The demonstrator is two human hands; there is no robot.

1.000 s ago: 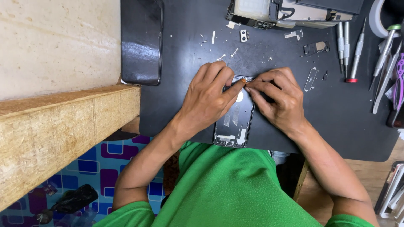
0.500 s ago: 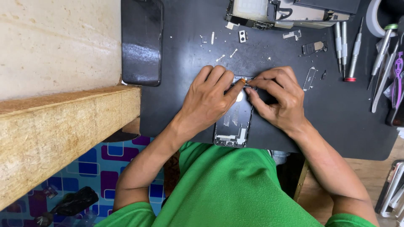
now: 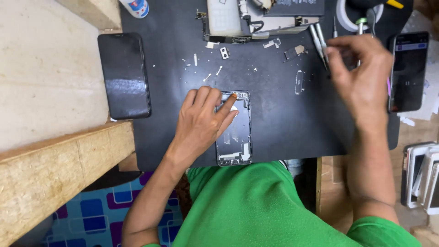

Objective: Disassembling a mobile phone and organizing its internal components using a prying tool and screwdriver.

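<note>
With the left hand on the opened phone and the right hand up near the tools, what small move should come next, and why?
Probably the right hand should close on one of the screwdrivers beside its fingertips. It hovers over them with fingers curled and seems to hold nothing, while the left hand pins the opened phone frame flat on the black mat, a fingertip at its top edge.

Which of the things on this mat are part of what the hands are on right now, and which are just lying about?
In hand:
opened phone frame, under the left hand
screwdrivers, nearest the right hand

Lying about:
black phone at the mat's left edge
lit phone at far right
tape roll
stacked phones
</note>
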